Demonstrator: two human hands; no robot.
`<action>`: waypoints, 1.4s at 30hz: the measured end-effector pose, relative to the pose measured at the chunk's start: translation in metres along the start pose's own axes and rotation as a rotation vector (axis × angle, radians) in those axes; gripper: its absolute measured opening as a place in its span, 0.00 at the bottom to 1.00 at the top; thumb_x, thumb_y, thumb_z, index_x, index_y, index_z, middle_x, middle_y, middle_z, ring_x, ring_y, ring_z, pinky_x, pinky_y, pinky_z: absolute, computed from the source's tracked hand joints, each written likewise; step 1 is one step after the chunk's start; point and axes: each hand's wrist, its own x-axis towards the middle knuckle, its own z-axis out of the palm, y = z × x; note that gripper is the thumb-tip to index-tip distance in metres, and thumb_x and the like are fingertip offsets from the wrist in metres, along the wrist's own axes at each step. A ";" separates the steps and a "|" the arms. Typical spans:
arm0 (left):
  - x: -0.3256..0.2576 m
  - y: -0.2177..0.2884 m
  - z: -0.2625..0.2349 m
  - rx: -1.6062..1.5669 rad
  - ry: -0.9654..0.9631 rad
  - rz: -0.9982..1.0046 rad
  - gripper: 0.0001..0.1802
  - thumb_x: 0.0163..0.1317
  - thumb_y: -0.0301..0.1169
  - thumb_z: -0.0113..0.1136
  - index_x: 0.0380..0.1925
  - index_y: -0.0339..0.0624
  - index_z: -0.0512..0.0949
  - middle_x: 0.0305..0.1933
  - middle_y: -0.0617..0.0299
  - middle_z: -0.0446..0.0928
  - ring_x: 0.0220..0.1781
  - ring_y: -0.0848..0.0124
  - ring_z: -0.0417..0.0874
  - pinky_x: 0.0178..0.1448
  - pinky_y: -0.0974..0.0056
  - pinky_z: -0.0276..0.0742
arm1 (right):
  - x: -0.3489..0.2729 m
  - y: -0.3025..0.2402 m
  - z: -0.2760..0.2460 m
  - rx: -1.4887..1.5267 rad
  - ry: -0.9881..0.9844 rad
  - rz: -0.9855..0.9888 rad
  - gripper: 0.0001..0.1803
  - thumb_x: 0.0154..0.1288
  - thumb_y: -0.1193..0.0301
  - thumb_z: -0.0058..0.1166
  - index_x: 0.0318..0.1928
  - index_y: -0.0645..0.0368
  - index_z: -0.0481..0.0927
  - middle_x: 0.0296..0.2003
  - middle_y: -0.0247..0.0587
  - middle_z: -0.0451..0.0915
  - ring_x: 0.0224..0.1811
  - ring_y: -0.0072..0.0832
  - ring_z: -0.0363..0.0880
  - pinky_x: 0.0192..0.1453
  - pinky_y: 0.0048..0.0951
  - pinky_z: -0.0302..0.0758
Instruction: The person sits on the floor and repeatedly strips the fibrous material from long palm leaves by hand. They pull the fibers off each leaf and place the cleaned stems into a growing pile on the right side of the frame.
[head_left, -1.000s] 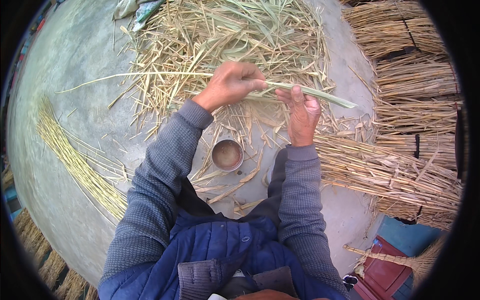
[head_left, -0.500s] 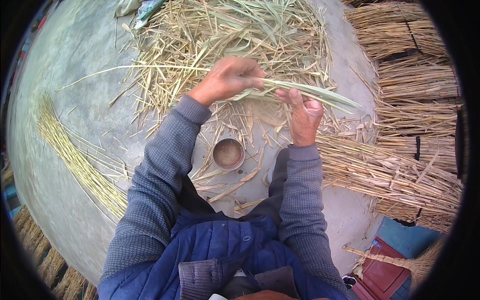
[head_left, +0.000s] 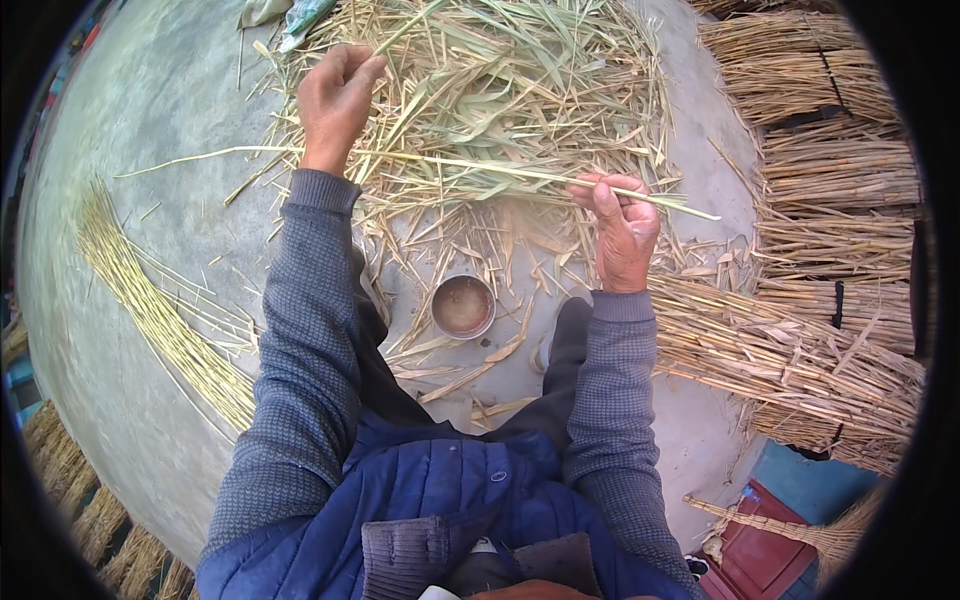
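A long pale yellow-green stalk (head_left: 470, 163) stretches across from the left to the right, thin and bare along most of its length. Near its right end my right hand (head_left: 624, 230) grips it between thumb and fingers. My left hand (head_left: 338, 105) is up at the far left, over the edge of the leaf pile (head_left: 540, 90). Between its thumb and fingertips it pinches a green leaf (head_left: 412, 26) that slants up and to the right, away from the stalk. On the left, a bundle of clean yellow stalks (head_left: 165, 315) lies on the concrete floor (head_left: 180, 210).
A small round metal bowl (head_left: 463, 306) stands between my feet amid dry scraps. A loose heap of leafy stalks (head_left: 790, 345) lies to the right, beside tied bundles (head_left: 840, 165). A straw broom (head_left: 800, 528) and a dark red object (head_left: 762, 550) are at the lower right.
My left hand has swung left and away from my right hand, taking a green leaf off the stalk. My right hand has kept the stalk and shifted only slightly to the right.
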 end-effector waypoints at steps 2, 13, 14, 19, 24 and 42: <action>-0.009 0.001 0.006 0.552 -0.006 0.285 0.17 0.62 0.42 0.71 0.43 0.41 0.84 0.37 0.62 0.86 0.38 0.68 0.82 0.45 0.65 0.73 | 0.001 -0.001 0.003 -0.006 0.017 0.042 0.12 0.72 0.72 0.61 0.49 0.66 0.77 0.46 0.54 0.85 0.47 0.37 0.88 0.56 0.35 0.86; -0.043 0.045 0.049 -0.183 -0.769 0.038 0.13 0.61 0.40 0.71 0.31 0.39 0.86 0.25 0.59 0.84 0.27 0.67 0.83 0.34 0.61 0.75 | 0.008 0.002 -0.002 0.088 0.156 0.079 0.14 0.74 0.69 0.60 0.50 0.66 0.75 0.45 0.53 0.86 0.46 0.35 0.88 0.48 0.29 0.86; -0.040 0.041 0.045 -0.188 -0.798 -0.010 0.13 0.60 0.38 0.72 0.31 0.38 0.86 0.25 0.60 0.84 0.28 0.71 0.83 0.33 0.62 0.75 | 0.008 0.001 -0.006 0.090 0.228 0.099 0.14 0.74 0.69 0.59 0.50 0.66 0.75 0.45 0.52 0.86 0.45 0.34 0.88 0.47 0.29 0.86; -0.035 0.035 0.038 -0.206 -0.935 -0.085 0.13 0.60 0.36 0.73 0.31 0.36 0.85 0.26 0.61 0.84 0.29 0.73 0.82 0.35 0.65 0.76 | 0.007 -0.002 -0.014 0.106 0.184 0.046 0.12 0.77 0.69 0.56 0.50 0.65 0.75 0.44 0.51 0.86 0.44 0.34 0.88 0.47 0.28 0.87; -0.045 0.051 0.054 -0.211 -0.949 -0.009 0.15 0.59 0.39 0.74 0.33 0.37 0.85 0.27 0.60 0.83 0.29 0.69 0.82 0.36 0.62 0.75 | 0.005 -0.002 -0.011 0.085 0.167 0.064 0.11 0.76 0.70 0.55 0.50 0.65 0.74 0.45 0.54 0.85 0.45 0.36 0.88 0.47 0.29 0.87; -0.016 0.027 0.039 -0.438 -0.162 -0.140 0.08 0.67 0.34 0.68 0.40 0.41 0.83 0.31 0.62 0.87 0.31 0.79 0.84 0.37 0.72 0.79 | 0.001 -0.001 -0.009 -0.014 0.252 0.117 0.07 0.75 0.74 0.47 0.49 0.63 0.73 0.45 0.54 0.84 0.44 0.36 0.87 0.49 0.32 0.85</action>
